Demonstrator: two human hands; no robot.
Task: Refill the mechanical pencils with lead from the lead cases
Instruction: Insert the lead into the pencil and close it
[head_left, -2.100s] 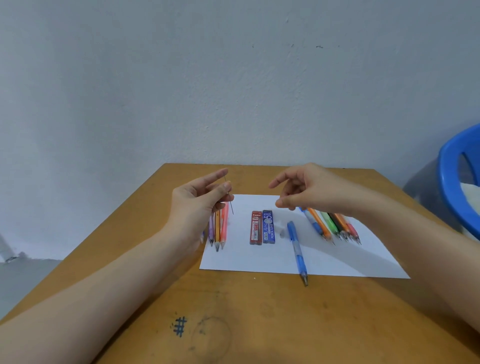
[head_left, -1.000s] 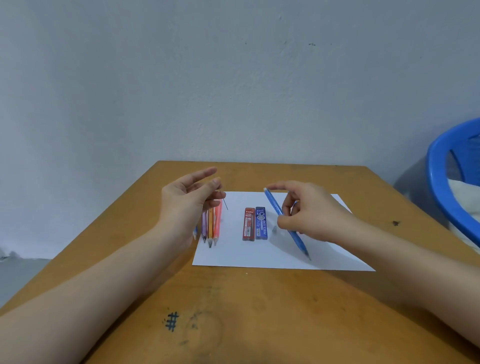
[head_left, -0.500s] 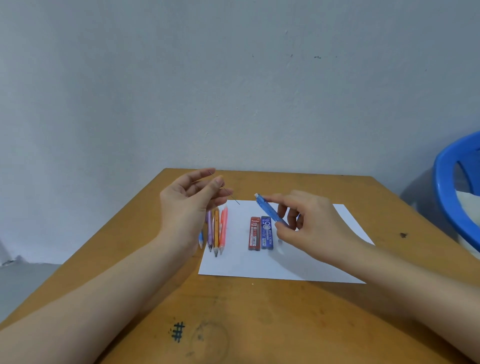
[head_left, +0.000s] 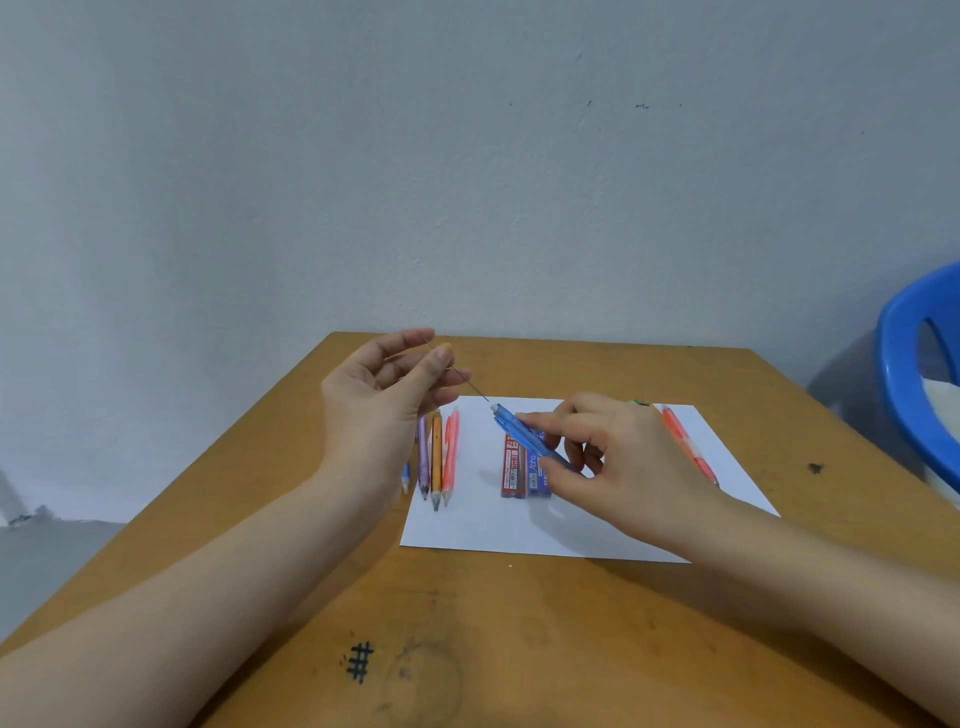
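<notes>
My left hand (head_left: 382, 410) pinches a thin dark lead (head_left: 470, 383) between thumb and fingers, slanting down to the right. My right hand (head_left: 618, 462) grips a blue mechanical pencil (head_left: 519, 431), its open back end raised toward the lead's lower tip, almost touching. Below them on a white sheet of paper (head_left: 519, 525) lie a red lead case (head_left: 512, 470) and a blue lead case (head_left: 536, 480) side by side. Several pencils (head_left: 437, 457) lie left of the cases; an orange-pink pencil (head_left: 688, 447) shows right of my hand, others hidden behind it.
The paper lies on a brown wooden table (head_left: 519, 649) that stands against a grey wall. A blue plastic chair (head_left: 914, 384) stands at the right edge of the view. An ink mark (head_left: 359, 661) is on the near tabletop.
My right hand picked the blue pencil off the paper and raised it, back end toward the lead. My left hand tilted the lead down until its tip nearly meets the pencil.
</notes>
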